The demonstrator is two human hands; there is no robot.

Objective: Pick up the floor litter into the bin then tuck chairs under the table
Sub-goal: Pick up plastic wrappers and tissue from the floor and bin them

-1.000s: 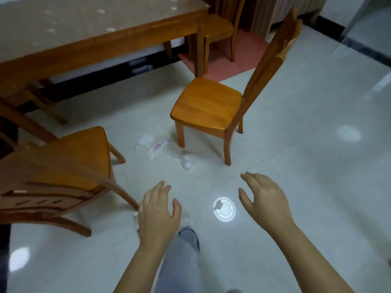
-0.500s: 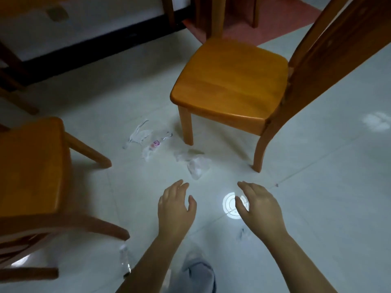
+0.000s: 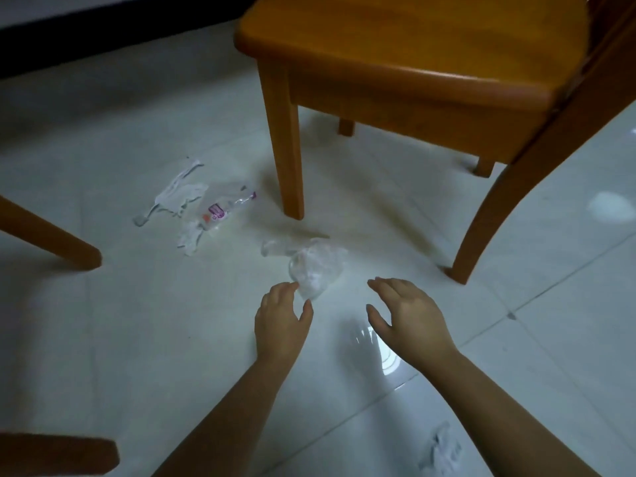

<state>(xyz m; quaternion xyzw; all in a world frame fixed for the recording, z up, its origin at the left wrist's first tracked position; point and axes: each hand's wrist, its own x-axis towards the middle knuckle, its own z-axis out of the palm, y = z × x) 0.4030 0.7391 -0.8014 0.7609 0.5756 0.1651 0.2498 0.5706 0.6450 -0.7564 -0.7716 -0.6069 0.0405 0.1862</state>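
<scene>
A crumpled clear plastic wrapper (image 3: 315, 265) lies on the white tiled floor near the front leg of a wooden chair (image 3: 413, 53). My left hand (image 3: 280, 321) hovers just below it, fingers loosely bent, fingertips at the wrapper's lower edge. My right hand (image 3: 409, 316) is spread open to the right of the wrapper, apart from it. Further left lie a clear wrapper with a purple label (image 3: 222, 211) and torn white scraps (image 3: 177, 194). Another white scrap (image 3: 442, 451) lies by my right forearm. No bin is in view.
The legs of a second wooden chair (image 3: 51, 239) reach in from the left edge, with another wooden piece (image 3: 58, 454) at the bottom left. A dark strip (image 3: 103, 15) runs along the top left. A bright lamp reflection (image 3: 382, 349) shines on the tiles.
The view has dropped closer to the floor. Both hands have moved forward towards the crumpled clear wrapper, and my left fingertips now reach its edge.
</scene>
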